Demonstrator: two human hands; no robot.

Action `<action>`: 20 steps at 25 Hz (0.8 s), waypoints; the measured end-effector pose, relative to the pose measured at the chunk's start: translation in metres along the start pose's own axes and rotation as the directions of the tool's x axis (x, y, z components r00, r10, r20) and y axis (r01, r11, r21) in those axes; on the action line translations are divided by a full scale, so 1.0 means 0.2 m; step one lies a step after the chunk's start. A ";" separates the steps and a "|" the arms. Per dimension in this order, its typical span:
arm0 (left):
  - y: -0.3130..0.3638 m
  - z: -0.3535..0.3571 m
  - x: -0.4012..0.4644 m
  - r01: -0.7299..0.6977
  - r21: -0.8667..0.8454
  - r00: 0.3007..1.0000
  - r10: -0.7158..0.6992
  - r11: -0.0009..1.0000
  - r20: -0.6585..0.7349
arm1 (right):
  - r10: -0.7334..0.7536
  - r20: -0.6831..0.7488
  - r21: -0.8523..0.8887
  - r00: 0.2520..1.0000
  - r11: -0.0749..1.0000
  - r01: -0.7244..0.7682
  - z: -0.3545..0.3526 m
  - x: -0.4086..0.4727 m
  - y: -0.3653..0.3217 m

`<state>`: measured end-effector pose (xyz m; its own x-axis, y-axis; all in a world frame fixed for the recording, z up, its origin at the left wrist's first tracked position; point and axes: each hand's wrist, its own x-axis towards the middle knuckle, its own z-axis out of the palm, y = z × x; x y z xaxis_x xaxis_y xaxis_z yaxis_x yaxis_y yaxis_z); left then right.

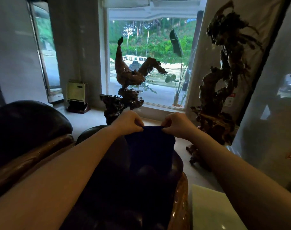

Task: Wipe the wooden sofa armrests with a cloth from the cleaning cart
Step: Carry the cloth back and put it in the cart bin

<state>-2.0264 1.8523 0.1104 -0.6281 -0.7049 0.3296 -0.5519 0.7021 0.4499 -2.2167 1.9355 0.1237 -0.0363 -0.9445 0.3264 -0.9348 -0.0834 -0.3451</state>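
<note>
Pinching the dark blue cloth [149, 146] by its top edge, I have my left hand [127, 122] and right hand [178, 124] both closed on it, cloth hanging toward me. Glossy wooden armrest [179, 201] lies below-right, its long axis running away from me; my right hand looks nearer

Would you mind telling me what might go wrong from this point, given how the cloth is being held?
1. Both hands, left hand and right hand, pinch only the top edge of the dark cloth, so it may slip while wiping.
2. The wooden armrest looks glossy; the cloth might skid rather than wipe it.
3. The carved root sculpture stands close on the right, so a wide sweep might knock it.
</note>
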 end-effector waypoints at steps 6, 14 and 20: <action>-0.48 -0.51 -0.59 0.161 0.031 0.986 -0.159 0.986 -0.057 | -0.193 0.079 0.037 0.978 0.981 0.191 0.33 0.13 -0.77; -1.21 -1.30 -1.76 0.468 0.083 0.874 -0.447 0.880 -0.193 | -0.530 0.155 0.248 0.833 0.838 0.487 1.06 0.20 -2.16; -1.53 -1.76 -2.52 0.676 0.118 0.715 -0.610 0.727 -0.341 | -0.730 0.187 0.393 0.657 0.669 0.631 1.42 0.18 -3.08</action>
<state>-1.3476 1.9568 0.0988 0.0743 -0.9669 0.2440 -0.8909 0.0456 0.4519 -1.5415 1.8633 0.0975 0.7246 -0.6195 0.3019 -0.5096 -0.7766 -0.3705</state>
